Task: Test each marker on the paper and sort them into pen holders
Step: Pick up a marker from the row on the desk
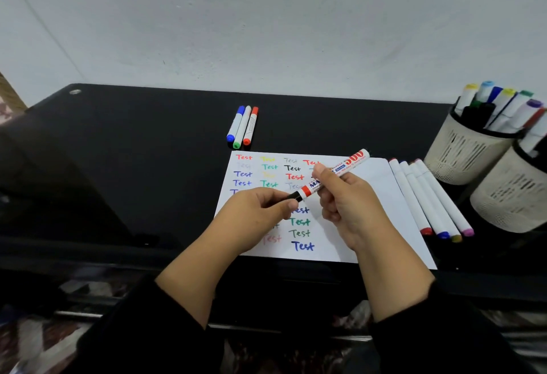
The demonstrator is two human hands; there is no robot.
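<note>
Gripping one marker [331, 176], both hands hover over the paper's [376, 196] middle.

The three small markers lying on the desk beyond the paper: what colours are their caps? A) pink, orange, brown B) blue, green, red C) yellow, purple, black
B: the three small markers lie side by side on the black desk beyond the paper, with blue, green and red caps at their near ends.
</note>
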